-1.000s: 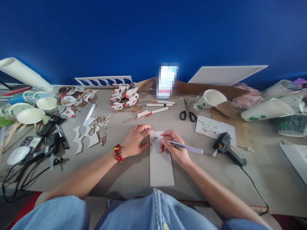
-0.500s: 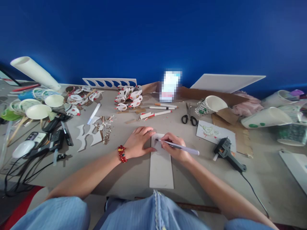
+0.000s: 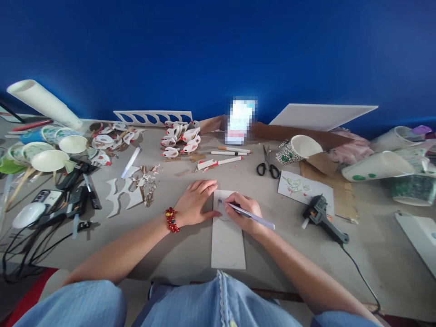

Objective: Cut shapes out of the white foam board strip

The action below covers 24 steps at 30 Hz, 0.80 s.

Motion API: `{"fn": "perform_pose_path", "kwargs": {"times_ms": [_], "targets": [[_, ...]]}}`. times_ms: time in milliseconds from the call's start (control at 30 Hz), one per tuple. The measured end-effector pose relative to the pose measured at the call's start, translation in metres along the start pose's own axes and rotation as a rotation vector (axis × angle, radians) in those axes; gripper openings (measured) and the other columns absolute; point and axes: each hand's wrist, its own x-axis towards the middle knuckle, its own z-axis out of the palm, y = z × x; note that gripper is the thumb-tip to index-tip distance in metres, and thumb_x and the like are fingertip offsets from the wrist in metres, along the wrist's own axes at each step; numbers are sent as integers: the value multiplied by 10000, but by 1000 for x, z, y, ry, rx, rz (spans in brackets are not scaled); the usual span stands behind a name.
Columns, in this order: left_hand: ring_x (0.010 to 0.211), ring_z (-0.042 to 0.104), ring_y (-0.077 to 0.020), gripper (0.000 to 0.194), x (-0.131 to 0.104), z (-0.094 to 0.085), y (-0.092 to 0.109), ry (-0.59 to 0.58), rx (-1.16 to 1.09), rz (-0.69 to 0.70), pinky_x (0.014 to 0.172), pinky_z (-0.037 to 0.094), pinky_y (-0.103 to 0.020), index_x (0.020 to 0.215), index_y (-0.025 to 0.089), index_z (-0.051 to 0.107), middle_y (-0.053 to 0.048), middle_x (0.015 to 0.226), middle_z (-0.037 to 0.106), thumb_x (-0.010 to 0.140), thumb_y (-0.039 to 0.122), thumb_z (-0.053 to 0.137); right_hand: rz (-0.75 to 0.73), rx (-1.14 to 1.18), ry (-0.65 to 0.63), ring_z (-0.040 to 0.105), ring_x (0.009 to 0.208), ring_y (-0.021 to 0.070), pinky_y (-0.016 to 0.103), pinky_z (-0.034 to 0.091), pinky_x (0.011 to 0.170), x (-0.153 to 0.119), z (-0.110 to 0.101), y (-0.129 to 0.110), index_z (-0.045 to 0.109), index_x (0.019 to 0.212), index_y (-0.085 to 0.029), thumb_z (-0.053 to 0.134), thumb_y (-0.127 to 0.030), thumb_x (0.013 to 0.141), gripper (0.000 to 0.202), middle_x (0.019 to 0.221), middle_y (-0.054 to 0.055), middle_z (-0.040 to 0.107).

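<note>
A long white board strip (image 3: pixel 228 247) lies on the table in front of me, with faint dark pencil-like marks near its far end. My right hand (image 3: pixel 243 212) rests on the strip and grips a pale lilac pen (image 3: pixel 254 218), its tip against the board close to the marks. Flat on the table at the strip's left edge, my left hand (image 3: pixel 197 204) has its fingers stretched and its thumb touching the board. A red beaded bracelet (image 3: pixel 172 220) circles the left wrist. Part of the drawing is hidden by the right fingers.
Painted bird cutouts (image 3: pixel 180 138) lie beyond my left hand, near cut scraps (image 3: pixel 124 195). Several markers (image 3: pixel 226 153) and black scissors (image 3: pixel 267 163) lie ahead. A glue gun (image 3: pixel 323 218), a bird drawing (image 3: pixel 299 186) and paper cups (image 3: pixel 306 147) are on the right. A lit phone (image 3: pixel 240 120) stands at the back.
The pen has turned steeper, and its back end has moved left and nearer to me. The right hand has shifted slightly; the left hand stays in place on the strip's edge.
</note>
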Motion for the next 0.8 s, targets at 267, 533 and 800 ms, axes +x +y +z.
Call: {"fn": "perform_pose_path", "kwargs": {"times_ms": [267, 533, 800], "targets": [[1177, 516, -294, 615, -1, 4, -1, 70, -77, -21, 1010, 409, -453, 1159, 208, 526, -108, 1256, 572, 715, 564, 759, -82, -32, -1, 540, 570, 145, 228, 380, 566, -3, 2, -6, 618, 831, -216, 534, -267, 868, 105, 653, 6, 620], [880, 638, -183, 158, 1, -9, -3, 12, -340, -89, 1069, 353, -421, 985, 221, 580, 1, 930, 689, 903, 356, 587, -137, -13, -38, 530, 558, 133, 226, 385, 570, -8, -9, -18, 600, 834, -225, 539, -267, 883, 89, 667, 0, 622], [875, 629, -194, 123, 1, -9, 1, 53, -507, -263, 835, 501, -330, 880, 213, 628, -21, 878, 691, 864, 331, 596, -107, 11, -10, 547, 572, 142, 238, 405, 588, -15, -7, -25, 584, 842, -238, 536, -274, 888, 76, 661, -6, 630]]}}
